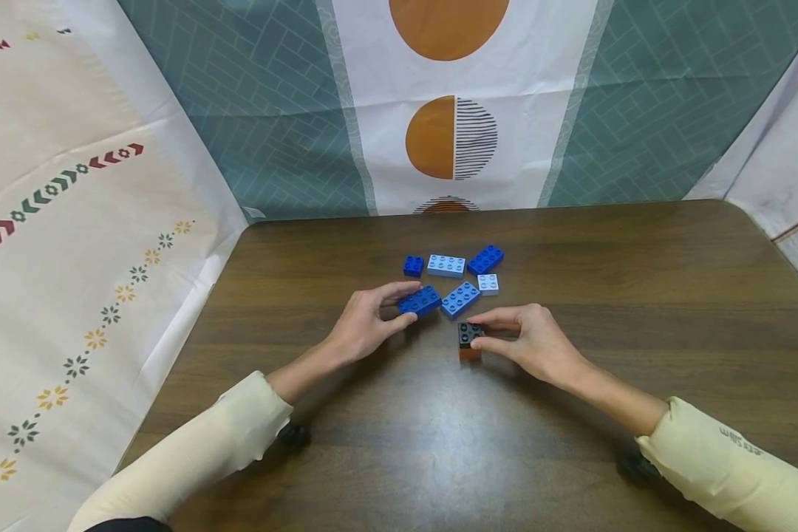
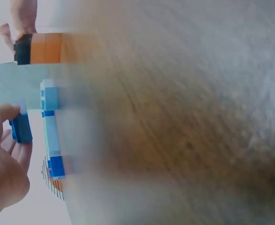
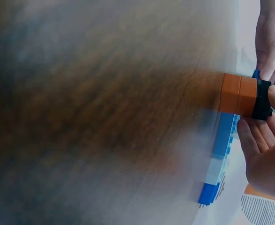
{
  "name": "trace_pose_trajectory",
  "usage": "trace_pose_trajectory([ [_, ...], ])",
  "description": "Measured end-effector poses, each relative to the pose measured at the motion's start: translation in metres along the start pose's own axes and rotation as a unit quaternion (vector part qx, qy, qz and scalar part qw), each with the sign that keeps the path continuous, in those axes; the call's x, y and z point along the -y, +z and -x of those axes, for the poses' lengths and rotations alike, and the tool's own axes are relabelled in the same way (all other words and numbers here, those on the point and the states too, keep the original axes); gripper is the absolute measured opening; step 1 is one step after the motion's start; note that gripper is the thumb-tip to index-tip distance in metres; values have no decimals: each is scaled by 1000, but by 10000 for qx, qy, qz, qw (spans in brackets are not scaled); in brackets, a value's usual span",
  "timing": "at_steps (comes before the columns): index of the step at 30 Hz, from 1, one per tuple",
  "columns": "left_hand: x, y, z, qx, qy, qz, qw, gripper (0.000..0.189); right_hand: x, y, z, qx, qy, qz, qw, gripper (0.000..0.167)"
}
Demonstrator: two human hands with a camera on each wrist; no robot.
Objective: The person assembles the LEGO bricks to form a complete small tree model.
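My left hand (image 1: 366, 321) pinches a dark blue brick (image 1: 420, 300) between thumb and fingers. In the left wrist view that blue brick (image 2: 22, 126) is held up off the table. My right hand (image 1: 535, 340) pinches a black brick (image 1: 468, 334) at the top of a short stack. Below it are two orange bricks (image 3: 238, 94), standing on the table, as the right wrist view shows. Just beyond the hands lies a medium blue brick (image 1: 461, 300), near the end of the held blue one.
Behind the hands on the wooden table (image 1: 346, 458) lie a small dark blue brick (image 1: 413, 266), a light blue brick (image 1: 446, 266), a long dark blue brick (image 1: 485, 259) and a small pale brick (image 1: 488, 284). A patterned cloth (image 1: 279, 111) hangs past the far edge.
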State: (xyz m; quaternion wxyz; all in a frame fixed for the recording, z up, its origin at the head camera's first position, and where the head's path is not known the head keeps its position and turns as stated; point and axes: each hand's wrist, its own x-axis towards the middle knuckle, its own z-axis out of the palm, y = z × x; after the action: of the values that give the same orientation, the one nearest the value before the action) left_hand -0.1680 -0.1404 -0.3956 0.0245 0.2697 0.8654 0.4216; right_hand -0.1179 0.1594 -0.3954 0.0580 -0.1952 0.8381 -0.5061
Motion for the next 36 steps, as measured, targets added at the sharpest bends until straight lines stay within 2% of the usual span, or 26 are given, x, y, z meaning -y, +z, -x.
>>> trace_pose_trajectory([
  [7,-9,-3,4,638,634,489,9947,48,0,0,0,-19,-43,67,10000,32],
  [15,-15,-2,4,1054,1088,549,9869,50,-3,0,0,-15,-120,23,9999,32],
  [36,-25,-1,-2,1366,1234,220,9827,48,0,-1,1,-1,-127,-87,9999,32],
])
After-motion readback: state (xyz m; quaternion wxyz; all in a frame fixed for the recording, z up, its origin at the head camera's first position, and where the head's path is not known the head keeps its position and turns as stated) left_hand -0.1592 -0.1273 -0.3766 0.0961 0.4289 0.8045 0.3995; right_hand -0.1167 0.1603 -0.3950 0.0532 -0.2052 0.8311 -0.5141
